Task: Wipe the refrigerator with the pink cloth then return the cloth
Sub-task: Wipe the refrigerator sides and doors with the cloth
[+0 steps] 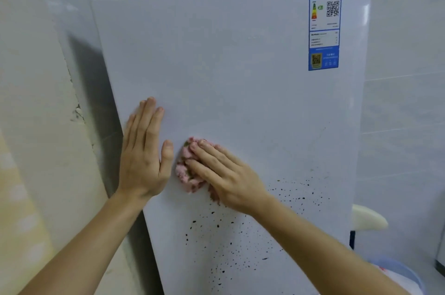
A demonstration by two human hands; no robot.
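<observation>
The white refrigerator door (240,73) fills the view, with dark specks spattered over its lower part (240,241). A crumpled pink cloth (186,169), stained brownish in places, lies against the door at mid height. My right hand (226,174) presses the cloth flat onto the door with straight fingers, covering most of it. My left hand (144,152) rests flat on the door just left of the cloth, fingers straight and pointing up, near the door's left edge.
A blue energy label (323,27) is stuck at the door's upper right. A pale tiled wall (36,102) stands close on the left. At the lower right are a cream rounded object (368,219) and a blue basin rim (404,273).
</observation>
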